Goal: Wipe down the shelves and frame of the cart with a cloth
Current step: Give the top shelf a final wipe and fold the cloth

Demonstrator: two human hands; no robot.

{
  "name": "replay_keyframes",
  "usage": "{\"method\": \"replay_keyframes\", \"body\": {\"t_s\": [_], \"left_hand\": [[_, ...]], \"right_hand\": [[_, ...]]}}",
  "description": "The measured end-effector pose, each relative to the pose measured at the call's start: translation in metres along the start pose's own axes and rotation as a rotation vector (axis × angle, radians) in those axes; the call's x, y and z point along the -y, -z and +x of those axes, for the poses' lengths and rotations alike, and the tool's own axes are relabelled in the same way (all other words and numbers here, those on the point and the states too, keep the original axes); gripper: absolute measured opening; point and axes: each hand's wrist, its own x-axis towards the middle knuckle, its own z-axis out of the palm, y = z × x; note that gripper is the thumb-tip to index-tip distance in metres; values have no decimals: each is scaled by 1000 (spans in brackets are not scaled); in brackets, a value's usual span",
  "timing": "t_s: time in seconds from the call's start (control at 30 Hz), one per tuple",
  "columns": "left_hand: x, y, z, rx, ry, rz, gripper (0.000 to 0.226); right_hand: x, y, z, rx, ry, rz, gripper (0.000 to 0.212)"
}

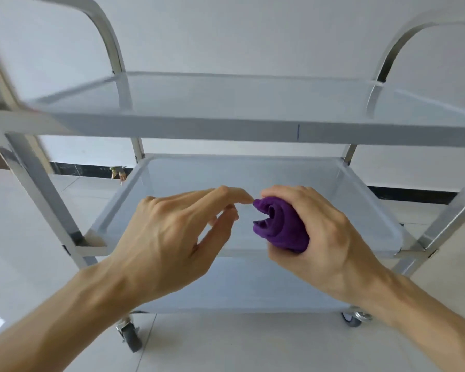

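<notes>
Cloth (281,226): purple, bunched, right hand (320,232) grip clenched round it above cart's middle shelf (172,178). Left hand (172,232) beside cloth, fingertip touching, holding nothing. Step: readying cloth; next, likely press onto shelf.

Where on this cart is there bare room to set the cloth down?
Top shelf is bare between the arched handles. Middle shelf is bare behind and beside the hands. Crowded only where the right hand grips the purple cloth.

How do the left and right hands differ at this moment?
The right hand grips the bunched purple cloth; the left hand holds nothing. The right hand's fingers curl around the cloth; the left hand's fingers are loosely bent, one fingertip reaching the cloth's edge. Both hover over the cart's middle shelf.
</notes>
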Motion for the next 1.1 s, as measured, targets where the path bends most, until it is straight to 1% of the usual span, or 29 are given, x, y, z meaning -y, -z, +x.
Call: {"method": "replay_keyframes", "body": {"t_s": [0.1,0.17,0.27,0.3,0.37,0.4,0.43,0.47,0.53,0.57,0.6,0.67,0.77,0.87,1.1], "left_hand": [[-3,47,44,-15,47,-19,24],[-3,72,71,6,75,13,23],[9,96,105,140,118,151,23],[17,100,113,206,136,207,25],[33,106,123,349,219,290,35],[40,108,125,428,280,322,44],[46,108,127,506,330,350,52],[51,108,127,558,359,371,57],[59,107,125,591,366,366,64],[62,105,124,592,355,353,70],[65,103,125,593,349,342,77],[68,98,126,608,366,331,85],[74,95,131,646,345,344,80],[87,94,141,668,346,353,70],[121,70,170,636,333,374,69]], "right_hand": [[18,50,48,-29,-72,38,57],[24,80,76,-15,-153,55,59],[19,114,114,7,-269,52,60],[15,122,125,6,-292,9,58],[4,131,145,13,-291,-190,54],[-1,133,154,61,-288,-316,52],[-5,134,161,169,-302,-420,54],[-9,132,164,328,-337,-465,59],[-17,125,164,640,-445,-380,77],[-21,122,162,736,-483,-334,86],[-24,120,162,776,-494,-320,90],[-27,118,163,781,-465,-366,83],[-31,113,165,762,-485,-408,70],[-36,103,170,762,-520,-441,69],[-68,86,196,742,-559,-461,69]]}}
